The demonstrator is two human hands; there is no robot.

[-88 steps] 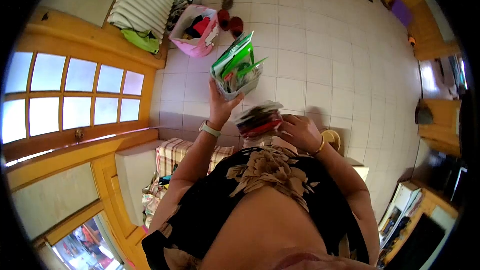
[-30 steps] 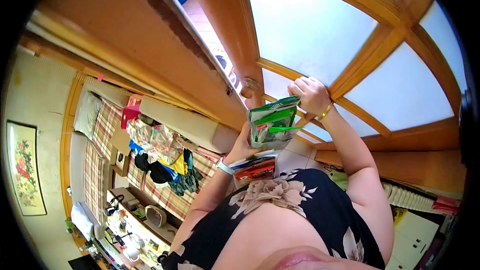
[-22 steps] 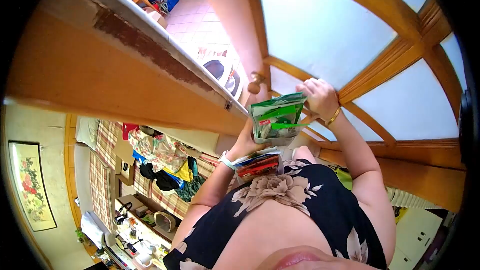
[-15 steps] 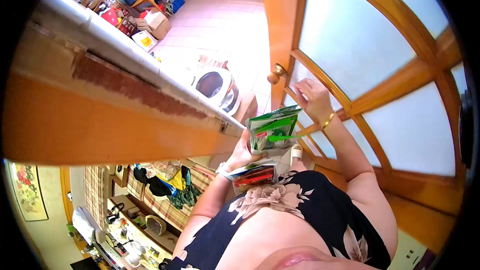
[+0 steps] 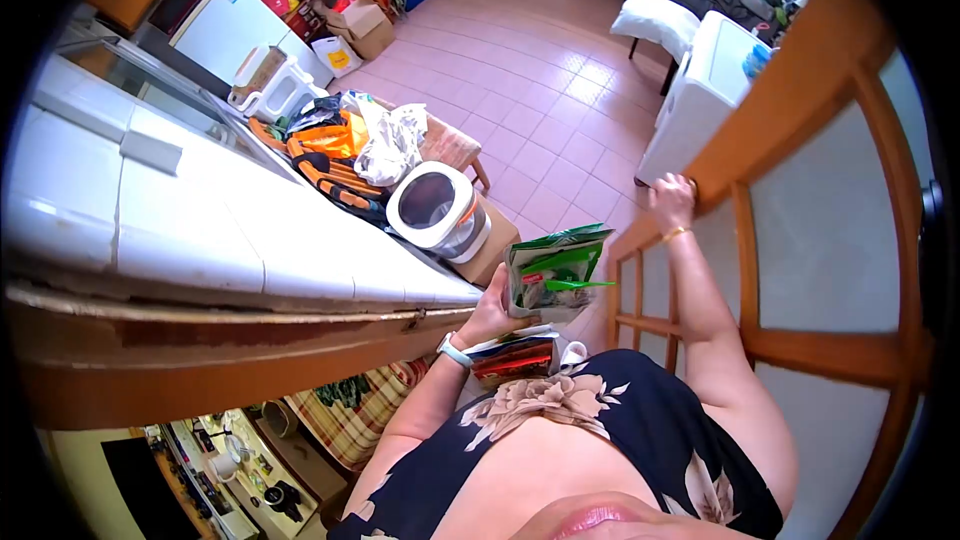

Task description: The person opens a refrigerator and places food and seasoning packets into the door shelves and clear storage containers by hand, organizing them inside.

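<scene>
My left hand (image 5: 490, 310), with a pale watch on its wrist, is closed around green-and-clear plastic food packets (image 5: 557, 275) in front of my chest. Below them, a red-and-brown packet (image 5: 515, 360) sits between my left wrist and my patterned top; how it is supported is hidden. My right hand (image 5: 673, 202), wearing a gold bracelet, is wrapped at the edge of the wooden glazed door (image 5: 765, 325), where the knob is. My fingers cover most of that knob.
On the left runs a white-tiled ledge (image 5: 210, 235). Beyond it, a white round-lidded appliance (image 5: 437, 205) stands on a cardboard box (image 5: 490, 240), beside a stool with bags (image 5: 390, 140). Further off are a white washing machine (image 5: 700, 90) and a pink tiled floor (image 5: 530, 90).
My right hand has gone from open in the air near the door to gripping its knob. The door has swung right, and more of the room shows. The packets stay in my left hand.
</scene>
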